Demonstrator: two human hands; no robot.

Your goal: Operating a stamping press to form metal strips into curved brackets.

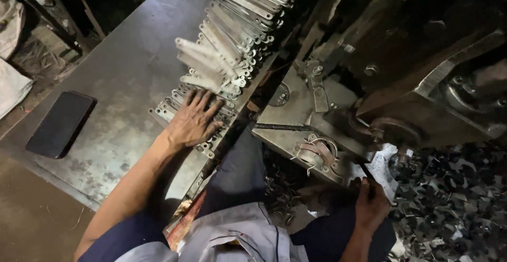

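Note:
My left hand lies flat, fingers spread, on a row of flat grey metal strips stacked along the right edge of a steel table. Each strip has a small ring at its end. My right hand is low at the right, closed around a thin dark rod or handle just under the bed of a press machine. A bent metal piece sits on the machine's die plate, above and left of that hand.
A black phone lies on the table's left part. A heap of dark metal offcuts fills the floor at the right. My knees and white shirt sit between the table and the machine. Cloth and clutter lie at the far left.

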